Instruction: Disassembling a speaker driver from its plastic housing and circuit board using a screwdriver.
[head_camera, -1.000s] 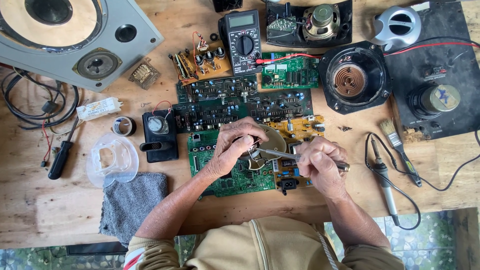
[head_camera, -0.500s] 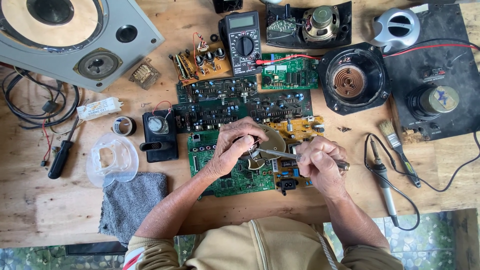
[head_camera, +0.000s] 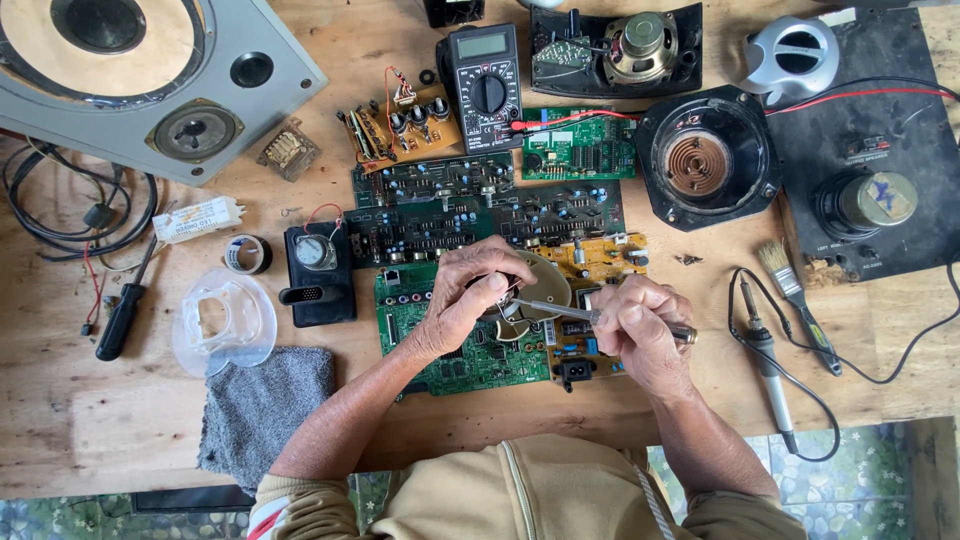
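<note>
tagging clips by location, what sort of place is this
Most likely an electronics repair bench, perhaps a home workshop: a wooden table strewn with circuit boards, a multimeter, a soldering iron and stripped speakers.

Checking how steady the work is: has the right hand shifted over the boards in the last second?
No. The right hand holds its metal tool at the same spot beside the yellow board, with no visible drift.

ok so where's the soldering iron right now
In the head view the soldering iron lies unheld on the wooden bench at the right, just past the right hand, beside the paintbrush.
</note>
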